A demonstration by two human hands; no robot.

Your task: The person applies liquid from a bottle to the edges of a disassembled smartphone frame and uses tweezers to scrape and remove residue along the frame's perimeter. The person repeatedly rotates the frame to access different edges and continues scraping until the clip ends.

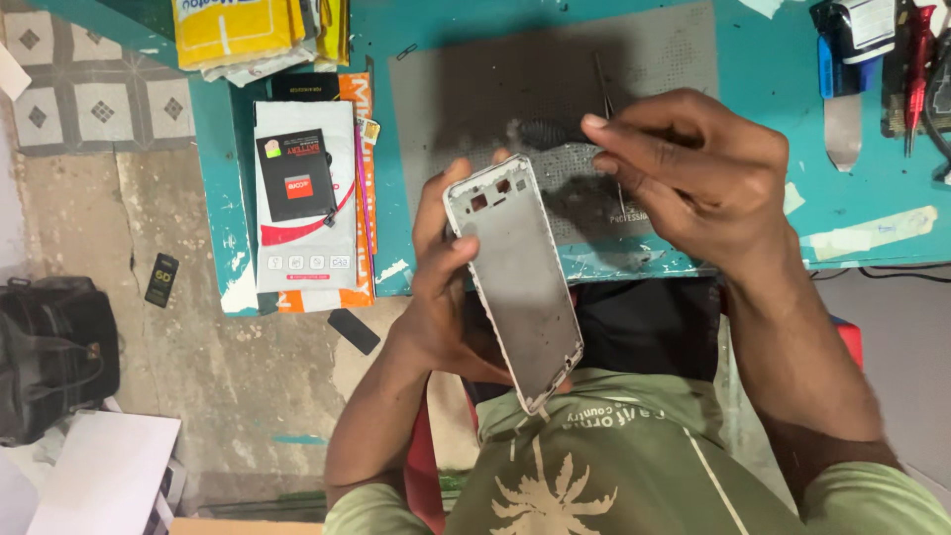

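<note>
Table: a teal worktable fills the upper part of the view, with bare concrete floor to its left.
Mat: a grey work mat lies on the table behind both hands.
Box: a white and orange package with a black battery on it sits at the table's left edge.
Bag: a black bag rests on the floor at far left.
Frame: a silver phone frame, held tilted above the lap, just in front of the table edge.
Left hand: the left hand wraps the frame's left edge, fingers curled around it.
Right hand: the right hand hovers at the frame's top right, fingertips pressed together, pinching thin tweezers.
</note>
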